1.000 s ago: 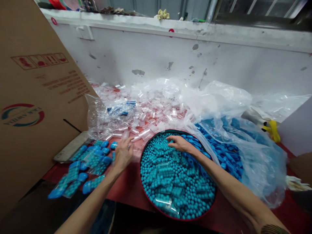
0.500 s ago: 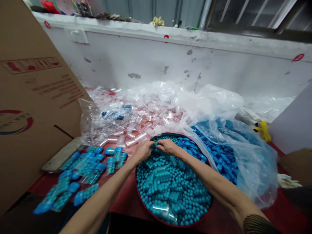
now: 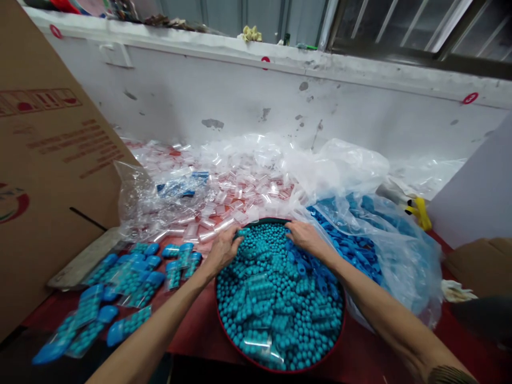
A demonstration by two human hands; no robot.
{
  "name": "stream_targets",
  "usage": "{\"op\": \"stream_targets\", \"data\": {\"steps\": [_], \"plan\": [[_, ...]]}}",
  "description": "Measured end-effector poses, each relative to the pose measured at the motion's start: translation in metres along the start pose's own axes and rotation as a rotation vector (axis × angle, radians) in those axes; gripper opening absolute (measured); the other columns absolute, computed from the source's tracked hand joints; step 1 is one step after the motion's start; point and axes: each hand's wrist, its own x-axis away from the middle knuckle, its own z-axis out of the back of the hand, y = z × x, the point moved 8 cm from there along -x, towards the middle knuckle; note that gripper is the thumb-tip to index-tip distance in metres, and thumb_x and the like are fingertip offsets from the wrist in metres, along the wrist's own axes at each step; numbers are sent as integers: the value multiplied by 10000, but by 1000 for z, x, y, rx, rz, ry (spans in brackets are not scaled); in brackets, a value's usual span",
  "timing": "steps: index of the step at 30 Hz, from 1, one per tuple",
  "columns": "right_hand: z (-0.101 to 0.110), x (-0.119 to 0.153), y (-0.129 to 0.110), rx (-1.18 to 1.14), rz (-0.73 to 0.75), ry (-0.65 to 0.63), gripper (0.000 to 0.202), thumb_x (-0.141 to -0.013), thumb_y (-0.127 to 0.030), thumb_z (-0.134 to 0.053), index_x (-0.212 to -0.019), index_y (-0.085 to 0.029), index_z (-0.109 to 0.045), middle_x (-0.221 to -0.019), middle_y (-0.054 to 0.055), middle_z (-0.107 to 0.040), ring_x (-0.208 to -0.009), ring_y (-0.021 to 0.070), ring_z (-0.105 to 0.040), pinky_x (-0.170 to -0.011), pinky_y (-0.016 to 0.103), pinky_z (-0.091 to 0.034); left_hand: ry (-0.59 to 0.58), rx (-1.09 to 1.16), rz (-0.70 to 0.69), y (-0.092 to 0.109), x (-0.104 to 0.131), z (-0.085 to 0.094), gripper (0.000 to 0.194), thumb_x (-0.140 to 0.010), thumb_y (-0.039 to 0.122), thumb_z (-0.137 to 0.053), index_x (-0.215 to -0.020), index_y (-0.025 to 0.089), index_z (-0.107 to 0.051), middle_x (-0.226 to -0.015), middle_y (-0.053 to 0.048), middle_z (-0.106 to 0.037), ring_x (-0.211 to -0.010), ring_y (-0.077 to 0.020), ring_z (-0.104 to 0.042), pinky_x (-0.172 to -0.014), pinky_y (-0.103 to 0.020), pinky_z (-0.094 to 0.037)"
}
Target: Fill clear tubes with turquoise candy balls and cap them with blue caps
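Head camera: red table (image 3: pixel 196 320), scuffed white wall (image 3: pixel 240 96); grip of left hand (image 3: pixel 221 249) and right hand (image 3: pixel 307 238) unclear.

Beads (image 3: pixel 266 240) lie in a tub (image 3: pixel 271 220) at lower center, filled tubes (image 3: pixel 138 280) at lower left, loose tubes (image 3: pixel 244 192) behind, a carton (image 3: pixel 60 160) at far left.

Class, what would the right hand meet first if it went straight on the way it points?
The right hand would probably meet the tub's far rim, with clear tubes beyond; its height is unclear, so it might pass over.
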Motion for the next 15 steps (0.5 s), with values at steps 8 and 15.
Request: {"op": "stream_targets", "data": {"steps": [8, 15], "plan": [[12, 16, 26, 187, -79, 10, 146, -739, -198, -516, -826, -138, -616, -855, 134, -629, -886, 261, -547, -776, 346, -383, -200, 623, 173, 26, -2, -30, 229, -735, 316, -450, -908, 169, -485, -678, 30, -494, -570, -106, -509, -515, -222, -411], [-1, 7, -42, -525, 101, -90, 349, -836, -286, -352, -1116, -154, -514, -703, 4, -618, -604, 130, -553, -565, 233, -437, -309, 876, 365, 31, 12, -57, 265, -700, 336, -504, -884, 164, -423, -618, 52, -507, -435, -73, -504, -381, -167, -343]]}}
